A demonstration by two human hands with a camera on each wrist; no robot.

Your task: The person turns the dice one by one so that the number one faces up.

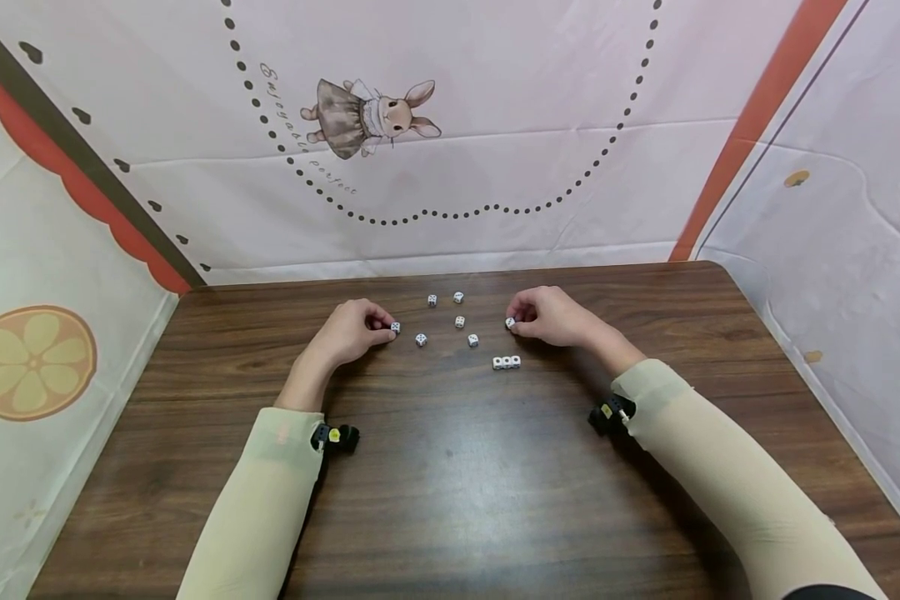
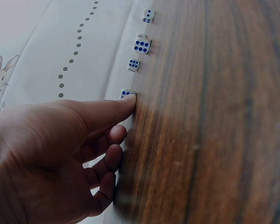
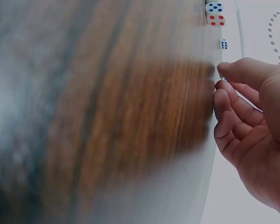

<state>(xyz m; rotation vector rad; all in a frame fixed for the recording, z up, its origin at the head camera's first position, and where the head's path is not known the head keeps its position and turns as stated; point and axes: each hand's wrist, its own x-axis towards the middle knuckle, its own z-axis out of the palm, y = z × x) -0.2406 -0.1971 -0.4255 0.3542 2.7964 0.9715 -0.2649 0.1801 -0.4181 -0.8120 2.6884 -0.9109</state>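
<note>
My left hand [image 1: 351,332] is at the left of a loose group of small white dice and pinches one die [image 1: 395,327] between thumb and fingers. In the left wrist view, the thumb of the left hand [image 2: 60,140] covers part of that die [image 2: 126,93]. Across the group, my right hand [image 1: 558,317] pinches another die [image 1: 510,322] at the fingertips. The right wrist view shows the right hand [image 3: 256,116] with its thumb and fingertips close together; the die there is almost wholly hidden.
Several loose dice, among them one die [image 1: 460,322] in the middle, lie between the hands. Three dice [image 1: 506,362] stand side by side in a straight row, nearer me. The brown wooden table [image 1: 450,500] meets a printed cloth [image 1: 450,242] at its far edge.
</note>
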